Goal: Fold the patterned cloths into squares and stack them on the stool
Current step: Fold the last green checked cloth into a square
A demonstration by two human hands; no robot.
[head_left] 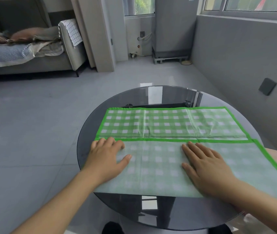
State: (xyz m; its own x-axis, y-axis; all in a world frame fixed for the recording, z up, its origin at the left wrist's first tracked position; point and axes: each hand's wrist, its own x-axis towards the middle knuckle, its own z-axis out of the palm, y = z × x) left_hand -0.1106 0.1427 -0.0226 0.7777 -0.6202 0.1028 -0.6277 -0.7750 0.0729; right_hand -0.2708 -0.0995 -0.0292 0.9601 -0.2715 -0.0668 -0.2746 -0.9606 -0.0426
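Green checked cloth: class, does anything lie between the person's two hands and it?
Nothing visible does. The left hand and the right hand both lie flat, fingers straight, directly on the folded near half of the cloth, which is spread on the round glass table. The stool cannot be made out for certain.

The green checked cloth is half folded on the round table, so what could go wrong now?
1. The green checked cloth has its near flap folded over, and both the left hand and right hand press flat on it. The flap's edge looks slightly off the cloth's far part, so the fold may end up crooked.
2. The cloth's right corner hangs past the rim of the glass table. On smooth glass it might slide off when the hands lift.
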